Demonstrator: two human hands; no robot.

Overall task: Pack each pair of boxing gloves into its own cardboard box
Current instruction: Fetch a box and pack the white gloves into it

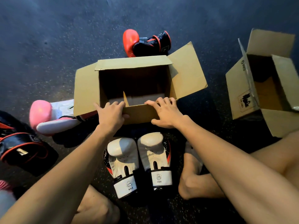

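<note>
Both arms reach out, left hand point(111, 113) and right hand point(165, 113) gripping the box point(85, 89) by its near flap, fingers hooked over the edge.

Box point(85, 91) plain brown; second box point(239, 88) brown, black print; near gloves point(123, 157) white, black-red sides, black "6oz" print; left gloves point(42, 113) pink-white; far gloves point(131, 41) red-black; floor point(48, 38) dark grey, speckled.

Dark speckled floor point(48, 46); a pink striped item point(4, 185), perhaps cloth, at the left edge.
</note>
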